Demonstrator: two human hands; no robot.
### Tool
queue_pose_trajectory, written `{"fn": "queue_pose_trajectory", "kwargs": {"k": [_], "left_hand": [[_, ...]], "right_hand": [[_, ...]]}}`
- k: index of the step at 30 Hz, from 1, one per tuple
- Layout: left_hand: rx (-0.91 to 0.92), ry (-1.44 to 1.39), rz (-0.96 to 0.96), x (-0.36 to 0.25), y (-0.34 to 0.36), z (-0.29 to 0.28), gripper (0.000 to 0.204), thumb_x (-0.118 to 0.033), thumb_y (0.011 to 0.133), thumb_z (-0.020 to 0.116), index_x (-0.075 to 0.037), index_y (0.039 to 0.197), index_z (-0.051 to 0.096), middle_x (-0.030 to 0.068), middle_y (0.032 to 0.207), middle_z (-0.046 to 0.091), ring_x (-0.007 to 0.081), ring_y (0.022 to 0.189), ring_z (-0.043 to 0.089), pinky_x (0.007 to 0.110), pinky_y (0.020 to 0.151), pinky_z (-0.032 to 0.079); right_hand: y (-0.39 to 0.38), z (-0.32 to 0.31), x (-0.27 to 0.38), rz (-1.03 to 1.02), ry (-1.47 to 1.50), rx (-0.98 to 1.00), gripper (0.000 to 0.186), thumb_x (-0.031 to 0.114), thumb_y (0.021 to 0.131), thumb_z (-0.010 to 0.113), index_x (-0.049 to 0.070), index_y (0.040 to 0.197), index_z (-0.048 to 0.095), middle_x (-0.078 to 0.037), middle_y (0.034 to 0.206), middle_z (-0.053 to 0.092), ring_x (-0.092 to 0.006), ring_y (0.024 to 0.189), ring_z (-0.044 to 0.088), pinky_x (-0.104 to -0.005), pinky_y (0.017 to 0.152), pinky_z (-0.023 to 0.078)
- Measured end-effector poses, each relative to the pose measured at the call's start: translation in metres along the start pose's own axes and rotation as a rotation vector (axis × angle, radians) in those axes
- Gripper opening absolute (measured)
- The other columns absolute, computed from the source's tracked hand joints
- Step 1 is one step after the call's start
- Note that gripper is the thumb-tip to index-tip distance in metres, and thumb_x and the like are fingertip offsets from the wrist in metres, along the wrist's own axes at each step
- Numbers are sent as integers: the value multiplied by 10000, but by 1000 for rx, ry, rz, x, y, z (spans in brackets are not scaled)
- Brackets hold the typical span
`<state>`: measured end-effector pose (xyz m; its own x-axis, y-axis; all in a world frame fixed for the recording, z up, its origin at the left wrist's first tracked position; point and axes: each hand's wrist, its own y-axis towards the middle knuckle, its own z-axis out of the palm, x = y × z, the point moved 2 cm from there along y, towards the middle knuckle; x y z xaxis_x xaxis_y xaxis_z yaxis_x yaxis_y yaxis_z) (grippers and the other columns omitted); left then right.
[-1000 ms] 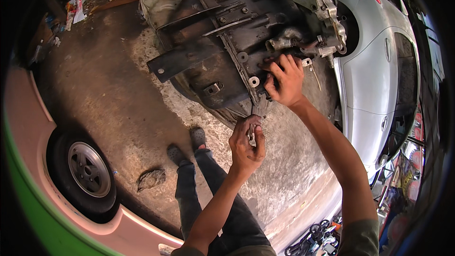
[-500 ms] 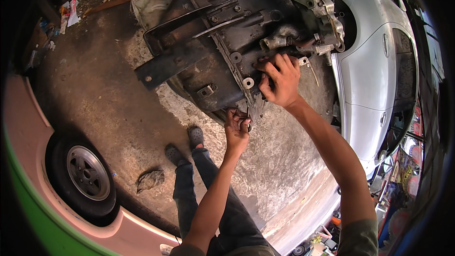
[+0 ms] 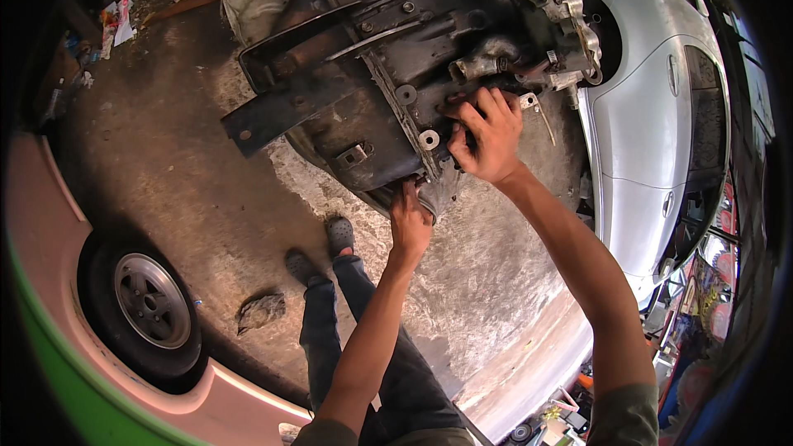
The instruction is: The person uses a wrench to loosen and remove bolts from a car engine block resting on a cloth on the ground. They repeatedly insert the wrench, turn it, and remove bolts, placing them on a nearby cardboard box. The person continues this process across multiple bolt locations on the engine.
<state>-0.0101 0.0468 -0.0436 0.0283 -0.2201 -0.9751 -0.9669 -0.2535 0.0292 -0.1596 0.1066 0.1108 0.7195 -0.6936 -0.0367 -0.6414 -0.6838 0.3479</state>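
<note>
A large greasy engine and gearbox housing (image 3: 372, 58) stands in front of me above the concrete floor. My right hand (image 3: 489, 136) grips its right side, fingers curled over the metal just below a pale pipe fitting (image 3: 487, 58). My left hand (image 3: 410, 219) reaches up to the housing's lower edge next to a round bolt flange (image 3: 429, 139). Its fingertips are tucked under the rim, so what they hold is hidden. A black bracket (image 3: 281, 111) juts out from the housing to the left.
A silver car (image 3: 652, 140) stands close on the right. A pink car body with a wheel (image 3: 153, 306) is at the lower left. A stone (image 3: 260, 311) lies on the stained concrete (image 3: 165, 182) near my shoes (image 3: 339, 235). Litter lies at the upper left.
My left hand has risen from chest height, where it held a small metal piece, to the housing's lower edge. My right hand has stayed on the housing.
</note>
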Motion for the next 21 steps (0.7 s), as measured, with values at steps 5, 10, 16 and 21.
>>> {"fn": "queue_pose_trajectory", "kwargs": {"k": [5, 10, 16, 21], "left_hand": [[148, 134, -97, -7, 1, -9, 532, 108, 747, 591, 129, 1249, 416, 343, 1002, 550, 489, 930, 585, 542, 784, 477], [239, 100, -276, -3, 6, -5, 639, 84, 759, 650, 137, 1326, 359, 329, 1025, 579, 459, 869, 625, 497, 742, 522], [295, -37, -215, -13, -24, -34, 656, 116, 793, 622, 120, 1372, 313, 238, 774, 602, 362, 667, 649, 423, 639, 535], [212, -2, -203, -27, -29, -81, 596, 12, 895, 580, 2, 1422, 302, 203, 693, 605, 345, 657, 666, 442, 667, 535]], "right_hand": [[0, -2, 1, -1, 8, -1, 290, 232, 654, 639, 173, 937, 665, -19, 913, 573, -247, 849, 551, -396, 793, 400], [0, -2, 1, 9, 14, 14, 285, 225, 650, 636, 168, 928, 663, -29, 902, 560, -253, 846, 549, -399, 790, 400], [-1, -1, 0, 6, 3, 22, 287, 220, 644, 633, 165, 924, 661, -34, 883, 545, -251, 830, 544, -396, 774, 393], [1, -2, 0, -10, 8, 10, 298, 224, 645, 632, 152, 933, 665, -41, 891, 551, -239, 826, 544, -398, 776, 393]]}}
